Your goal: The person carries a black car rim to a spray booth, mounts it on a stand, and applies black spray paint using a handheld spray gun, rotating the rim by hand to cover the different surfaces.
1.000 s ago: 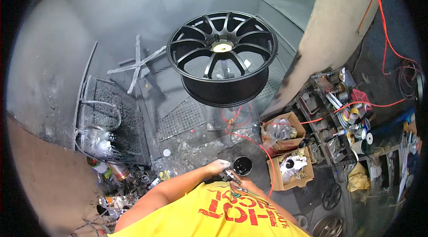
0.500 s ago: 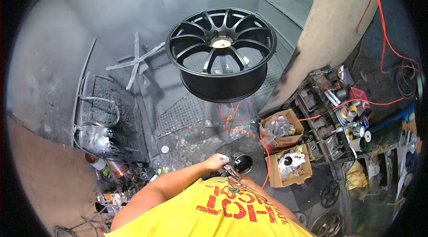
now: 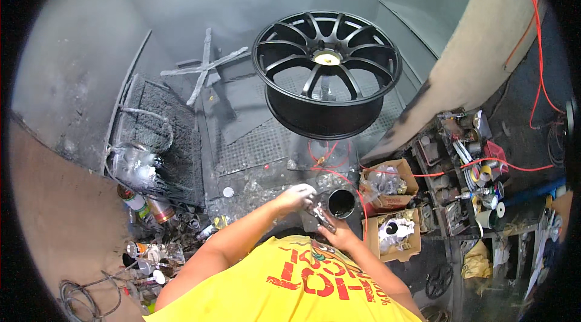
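Note:
A spray gun (image 3: 322,218) with a round dark cup (image 3: 342,203) is held low in front of my yellow shirt. My right hand (image 3: 342,237) is closed round the gun's handle end. My left hand (image 3: 296,197), its fingers whitish, reaches beside the front of the gun; the fingers look stretched out, and whether they touch the gun is hard to make out. Beyond both hands, a black multi-spoke wheel rim (image 3: 327,83) stands raised and face up, with a pale centre. The cup's open top shows a dark inside.
Cardboard boxes (image 3: 407,253) with crumpled plastic stand on the right, beside a cluttered shelf (image 3: 451,164). A red hose (image 3: 417,175) crosses there. On the left are a crusted dark panel (image 3: 160,137), a grey cross-shaped stand (image 3: 206,68) and paint cans (image 3: 137,202).
My left hand has lifted slightly forward from the gun, and its fingers have straightened. The gun and right hand show more fully. The view has shifted, so the rim appears farther right.

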Available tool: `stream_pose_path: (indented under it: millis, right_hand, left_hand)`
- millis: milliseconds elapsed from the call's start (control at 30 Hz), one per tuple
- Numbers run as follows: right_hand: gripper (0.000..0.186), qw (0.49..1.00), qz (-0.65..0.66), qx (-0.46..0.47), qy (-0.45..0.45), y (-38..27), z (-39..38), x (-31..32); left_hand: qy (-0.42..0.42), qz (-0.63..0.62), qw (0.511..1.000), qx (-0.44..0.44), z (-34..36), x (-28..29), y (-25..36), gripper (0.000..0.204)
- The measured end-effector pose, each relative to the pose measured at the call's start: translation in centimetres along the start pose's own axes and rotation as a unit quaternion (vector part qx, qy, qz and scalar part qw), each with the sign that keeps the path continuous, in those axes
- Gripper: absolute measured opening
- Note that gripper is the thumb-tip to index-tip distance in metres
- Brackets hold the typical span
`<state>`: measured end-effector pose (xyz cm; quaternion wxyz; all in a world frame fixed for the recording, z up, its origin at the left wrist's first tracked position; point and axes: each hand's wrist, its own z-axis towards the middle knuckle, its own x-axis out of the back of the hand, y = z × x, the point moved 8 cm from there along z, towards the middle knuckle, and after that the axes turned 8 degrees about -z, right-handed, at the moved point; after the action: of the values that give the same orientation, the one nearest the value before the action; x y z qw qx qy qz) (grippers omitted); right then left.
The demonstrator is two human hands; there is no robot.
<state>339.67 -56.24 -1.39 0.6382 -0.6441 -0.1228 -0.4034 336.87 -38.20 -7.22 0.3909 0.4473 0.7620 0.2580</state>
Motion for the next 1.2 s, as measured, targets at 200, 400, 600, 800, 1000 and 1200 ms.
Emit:
stream_pose_path:
  millis: [200, 400, 600, 800, 1000, 1200]
  right_hand:
    - [0.067, 0.921, 0.327, -0.162, -0.139, -3.7, 4.4, 4.7]
    - [0.066, 0.886, 0.401, -0.158, -0.172, -8.9, 9.8, 10.7]
    - [0.067, 0.878, 0.411, -0.183, -0.165, -11.0, 16.9, 16.0]
    - [0.065, 0.867, 0.434, -0.199, -0.14, -11.9, 25.5, 19.7]
    - [0.069, 0.853, 0.445, -0.273, -0.028, -12.2, 32.5, 23.1]
    - [0.072, 0.905, 0.334, -0.243, 0.103, -8.7, 36.5, 27.9]
  left_hand:
    - [0.114, 0.103, 0.987, -0.048, -3.4, 8.1, 6.1, 0.033]
    - [0.052, 0.2, 0.974, -0.092, -6.6, 9.1, 14.8, 0.026]
    - [-0.027, 0.308, 0.936, -0.168, -2.5, 9.0, 22.8, 0.028]
    - [-0.32, 0.245, 0.915, -0.002, -0.2, 3.6, 22.0, 0.055]
    - [-0.378, 0.148, 0.907, 0.112, 5.5, 11.6, 16.0, 0.061]
    - [-0.251, 0.316, 0.907, 0.122, 11.6, 19.9, 11.4, 0.067]
